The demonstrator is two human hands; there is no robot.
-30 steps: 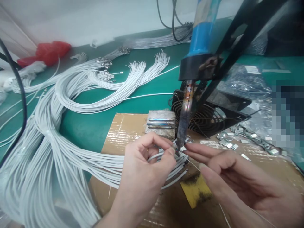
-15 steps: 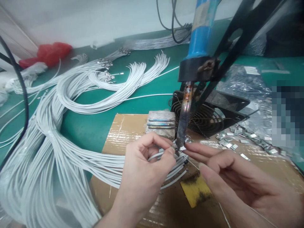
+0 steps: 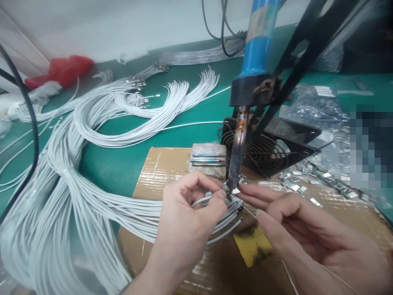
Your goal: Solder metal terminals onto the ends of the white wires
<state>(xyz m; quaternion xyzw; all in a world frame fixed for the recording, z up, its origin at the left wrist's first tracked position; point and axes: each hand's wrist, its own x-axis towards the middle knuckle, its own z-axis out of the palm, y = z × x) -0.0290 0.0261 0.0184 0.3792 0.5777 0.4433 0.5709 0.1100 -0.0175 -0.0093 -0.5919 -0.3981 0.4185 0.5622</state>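
My left hand [image 3: 187,223] pinches one white cable [image 3: 200,200] between thumb and forefinger. The cable's end lies right at the tip of an upright soldering iron [image 3: 236,164] with a blue handle. Thin solder wire [image 3: 249,212] runs under the thumb of my right hand [image 3: 310,233] up toward that tip. My right fingertips touch a small silvery connector [image 3: 236,191] beside the iron. Exactly where iron, cable and connector meet is too small to make out. A fan of white cables [image 3: 135,213] passes beneath my left hand.
Cardboard [image 3: 166,164] covers the work spot, bearing a grey block [image 3: 196,167] with metal rods and a sooty yellow sponge [image 3: 253,246]. A black fan [image 3: 270,143] stands behind the iron's black stand [image 3: 294,69]. Loose connectors [image 3: 294,187] lie right; bundled cables [image 3: 64,164] left.
Both hands keep nearly the same place and grip. The iron appears shifted very slightly left in view; otherwise the scene looks alike.
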